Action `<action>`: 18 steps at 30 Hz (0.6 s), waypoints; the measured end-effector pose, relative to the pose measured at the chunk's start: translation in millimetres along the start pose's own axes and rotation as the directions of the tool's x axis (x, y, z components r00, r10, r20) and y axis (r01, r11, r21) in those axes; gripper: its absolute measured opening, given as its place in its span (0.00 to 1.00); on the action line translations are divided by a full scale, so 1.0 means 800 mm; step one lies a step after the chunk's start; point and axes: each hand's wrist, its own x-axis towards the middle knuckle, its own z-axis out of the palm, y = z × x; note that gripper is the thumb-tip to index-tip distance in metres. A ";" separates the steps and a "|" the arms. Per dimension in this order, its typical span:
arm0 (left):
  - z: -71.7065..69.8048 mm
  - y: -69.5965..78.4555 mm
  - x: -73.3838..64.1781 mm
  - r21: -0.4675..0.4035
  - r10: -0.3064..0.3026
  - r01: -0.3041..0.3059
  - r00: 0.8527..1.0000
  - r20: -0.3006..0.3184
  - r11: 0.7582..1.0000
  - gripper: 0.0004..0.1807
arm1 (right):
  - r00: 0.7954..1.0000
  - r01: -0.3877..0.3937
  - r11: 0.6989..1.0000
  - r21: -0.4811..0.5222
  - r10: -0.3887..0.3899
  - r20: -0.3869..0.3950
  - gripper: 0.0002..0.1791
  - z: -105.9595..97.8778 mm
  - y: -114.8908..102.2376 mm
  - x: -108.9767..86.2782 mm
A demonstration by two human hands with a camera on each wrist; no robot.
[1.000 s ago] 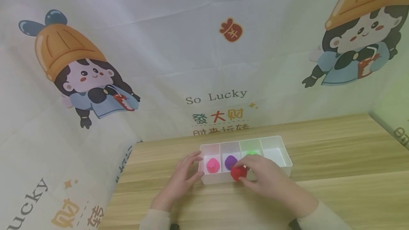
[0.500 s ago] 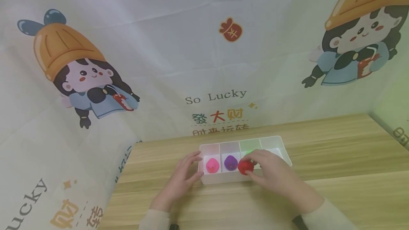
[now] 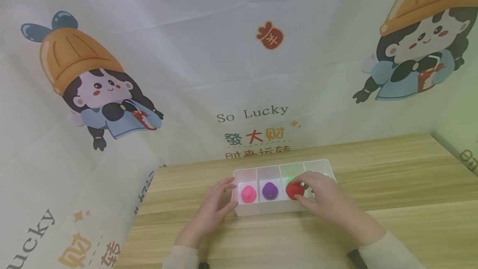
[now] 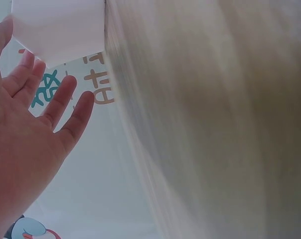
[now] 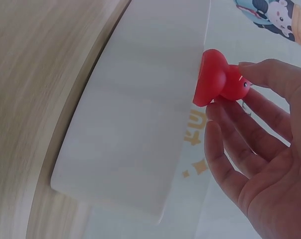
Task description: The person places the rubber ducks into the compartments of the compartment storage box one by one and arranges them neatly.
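My right hand point(image 3: 323, 194) pinches a red rubber duck point(image 3: 293, 191) between thumb and fingers. It holds the duck over the third compartment of a white divided tray point(image 3: 263, 208); in the right wrist view the duck's point(image 5: 214, 79) base is at the tray's upper edge. A pink toy duck point(image 3: 248, 195) sits in the leftmost compartment, a purple one point(image 3: 270, 191) in the second. Something bright green point(image 3: 290, 180) shows behind the red duck, mostly hidden. My left hand point(image 3: 213, 203) rests its spread fingertips at the tray's left end, fingers fairly straight point(image 4: 26, 129).
The tray stands on a wood-grain table point(image 3: 246, 240), near its back edge. Behind and to the left hangs a pale printed cloth point(image 3: 194, 69) with cartoon figures and lettering. My right hand covers much of the rightmost compartment.
My right hand has carried the red duck rightward and slightly away, from the tray's front wall by the second compartment to over the third. The left hand stays at the tray's left end.
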 end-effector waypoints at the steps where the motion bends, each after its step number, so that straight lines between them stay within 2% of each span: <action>1: 0.000 0.000 0.000 -0.001 -0.002 0.002 1.000 0.001 1.000 0.24 | 1.000 -0.008 1.000 0.004 0.008 0.000 0.14 0.000 0.002 0.000; 18: -0.002 0.000 -0.001 -0.007 -0.001 0.001 1.000 0.009 1.000 0.25 | 0.994 -0.107 0.994 -0.013 0.107 0.006 0.15 -0.016 0.024 -0.005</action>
